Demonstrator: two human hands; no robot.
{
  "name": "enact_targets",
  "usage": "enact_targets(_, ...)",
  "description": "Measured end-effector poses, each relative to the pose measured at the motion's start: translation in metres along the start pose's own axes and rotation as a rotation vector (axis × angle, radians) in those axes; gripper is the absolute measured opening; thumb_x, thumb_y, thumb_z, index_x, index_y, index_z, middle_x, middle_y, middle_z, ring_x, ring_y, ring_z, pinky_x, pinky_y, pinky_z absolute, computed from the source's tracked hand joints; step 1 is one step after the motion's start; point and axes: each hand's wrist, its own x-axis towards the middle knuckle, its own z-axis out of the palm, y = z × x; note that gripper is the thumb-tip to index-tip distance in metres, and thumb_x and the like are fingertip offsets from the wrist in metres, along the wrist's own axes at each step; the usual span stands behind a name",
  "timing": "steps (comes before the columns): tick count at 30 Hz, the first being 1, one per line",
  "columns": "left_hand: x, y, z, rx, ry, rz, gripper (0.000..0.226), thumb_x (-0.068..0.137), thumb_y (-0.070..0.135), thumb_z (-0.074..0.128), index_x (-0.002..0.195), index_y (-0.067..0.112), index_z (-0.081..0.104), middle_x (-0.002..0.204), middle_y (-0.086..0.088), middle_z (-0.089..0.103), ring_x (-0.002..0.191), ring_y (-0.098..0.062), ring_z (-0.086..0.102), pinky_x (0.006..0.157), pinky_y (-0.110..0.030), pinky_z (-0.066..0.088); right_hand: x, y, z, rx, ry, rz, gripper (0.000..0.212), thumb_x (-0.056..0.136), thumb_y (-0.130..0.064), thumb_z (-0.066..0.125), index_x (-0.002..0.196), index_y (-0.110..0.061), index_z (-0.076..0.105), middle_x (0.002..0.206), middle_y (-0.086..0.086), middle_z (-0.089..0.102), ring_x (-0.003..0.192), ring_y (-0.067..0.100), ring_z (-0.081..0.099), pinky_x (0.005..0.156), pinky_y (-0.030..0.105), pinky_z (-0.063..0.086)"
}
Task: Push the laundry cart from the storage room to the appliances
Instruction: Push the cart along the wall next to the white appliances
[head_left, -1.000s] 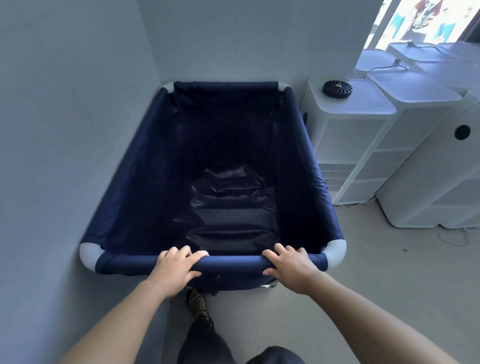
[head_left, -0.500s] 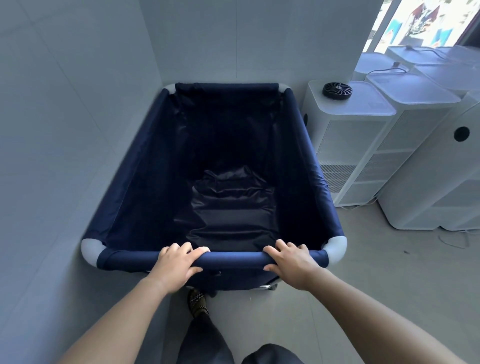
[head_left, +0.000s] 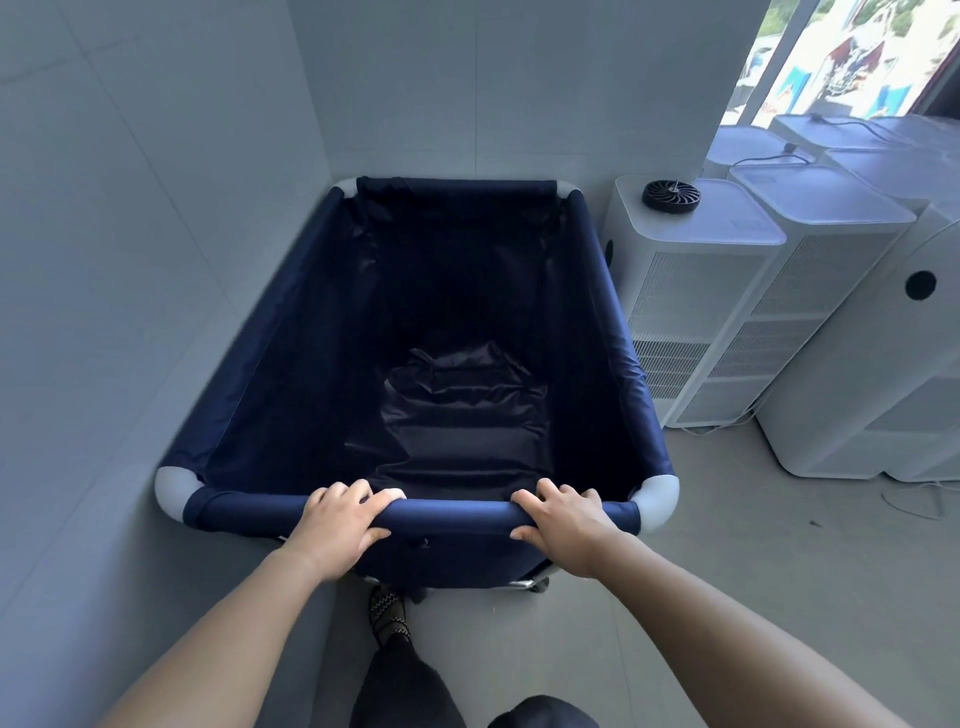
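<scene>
The laundry cart (head_left: 613, 332) is a deep navy fabric bin with pale grey corner caps, standing in a wall corner with nothing inside. My left hand (head_left: 340, 525) wraps the near padded rail left of centre. My right hand (head_left: 563, 522) grips the same rail right of centre. The cart's far end sits against the back wall, its left side along the left wall. White box-shaped appliances (head_left: 696, 312) stand directly to the cart's right. A metal wheel bracket (head_left: 532, 583) shows under the near right corner.
A small black fan (head_left: 671, 195) rests on top of the nearest appliance. More white units (head_left: 893, 364) fill the right side up to a bright window (head_left: 831, 57). Thin cables (head_left: 914, 499) lie on the grey floor at the right. My foot (head_left: 387, 613) is just behind the cart.
The cart has edged slightly forward and away from me, closer into the corner. Both hands keep the same grip on the near rail.
</scene>
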Motion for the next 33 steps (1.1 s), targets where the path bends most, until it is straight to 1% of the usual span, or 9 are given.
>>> enact_targets(4, 0.001, 0.002, -0.003, 0.002, -0.053, -0.034, 0.047, 0.096, 0.047, 0.041, 0.140, 0.043, 0.025, 0.123, 0.007, 0.046, 0.114, -0.018, 0.046, 0.104, -0.033, 0.030, -0.001, 0.000, -0.002, 0.002, -0.023, -0.007, 0.047, 0.097, -0.054, 0.032, 0.134, -0.025, 0.034, 0.128, 0.009, 0.043, 0.113, 0.031, 0.047, 0.087, 0.046, 0.036)
enact_targets(8, 0.004, 0.001, -0.004, -0.015, -0.100, -0.042, 0.045, 0.096, 0.047, 0.042, 0.138, 0.043, 0.026, 0.122, 0.007, 0.045, 0.112, -0.018, 0.045, 0.104, -0.034, 0.029, 0.003, 0.002, -0.003, 0.010, -0.052, -0.014, 0.047, 0.097, -0.055, 0.031, 0.134, -0.025, 0.034, 0.129, 0.009, 0.043, 0.113, 0.031, 0.047, 0.086, 0.045, 0.036)
enact_targets(18, 0.005, 0.000, -0.005, -0.061, -0.134, -0.053, 0.043, 0.097, 0.044, 0.042, 0.137, 0.044, 0.026, 0.117, 0.006, 0.043, 0.107, -0.018, 0.042, 0.105, -0.035, 0.027, 0.004, 0.002, -0.001, 0.002, -0.052, -0.015, 0.047, 0.097, -0.055, 0.030, 0.133, -0.025, 0.032, 0.128, 0.009, 0.043, 0.112, 0.032, 0.047, 0.084, 0.045, 0.036)
enact_targets(26, 0.011, 0.002, -0.006, -0.031, -0.130, -0.061, 0.043, 0.097, 0.045, 0.041, 0.137, 0.044, 0.026, 0.119, 0.006, 0.043, 0.109, -0.019, 0.042, 0.104, -0.035, 0.027, 0.011, 0.007, 0.000, 0.016, -0.029, -0.017, 0.047, 0.097, -0.056, 0.030, 0.132, -0.025, 0.033, 0.126, 0.008, 0.044, 0.111, 0.031, 0.048, 0.083, 0.044, 0.034)
enact_targets(33, 0.019, 0.005, -0.007, -0.019, -0.126, -0.057, 0.045, 0.096, 0.047, 0.041, 0.138, 0.044, 0.026, 0.119, 0.006, 0.044, 0.107, -0.019, 0.043, 0.102, -0.035, 0.028, 0.017, 0.015, 0.002, 0.021, 0.010, -0.015, 0.046, 0.097, -0.056, 0.031, 0.132, -0.026, 0.034, 0.124, 0.007, 0.044, 0.108, 0.031, 0.049, 0.077, 0.042, 0.030)
